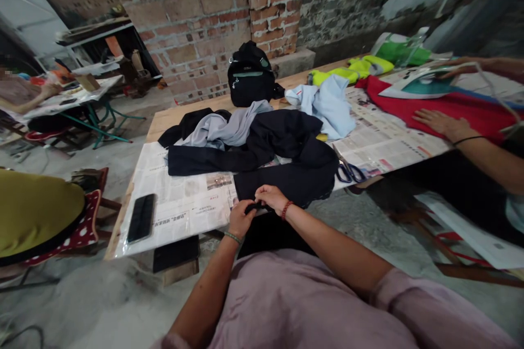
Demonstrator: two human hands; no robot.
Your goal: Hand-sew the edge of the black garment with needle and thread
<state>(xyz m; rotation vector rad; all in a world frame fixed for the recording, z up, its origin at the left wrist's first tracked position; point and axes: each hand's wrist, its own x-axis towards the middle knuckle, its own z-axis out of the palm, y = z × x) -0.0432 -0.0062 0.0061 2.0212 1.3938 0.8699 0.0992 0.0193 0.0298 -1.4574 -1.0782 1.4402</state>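
Observation:
A dark navy garment, seemingly trousers [286,180], lies bunched on the newspaper-covered table [176,202], one leg reaching its front edge. At the end of that leg, my left hand [240,219] is closed with thumb and fingers pinching the dark cloth. Close beside it, my right hand [272,197] also pinches the cloth's edge, fingers pressed together. Whether a needle or thread is between the fingers is too small to tell. Scissors with dark blue handles [350,170] lie to the right of the garment. A grey cloth [223,128] rests behind it.
A black phone [142,218] lies at the table's left. Farther back are a black backpack [250,82] and a light blue cloth [327,106]. At right, a co-worker's hands work an iron [421,86] on red cloth [393,103]. A stool with an olive cover [39,212] stands left.

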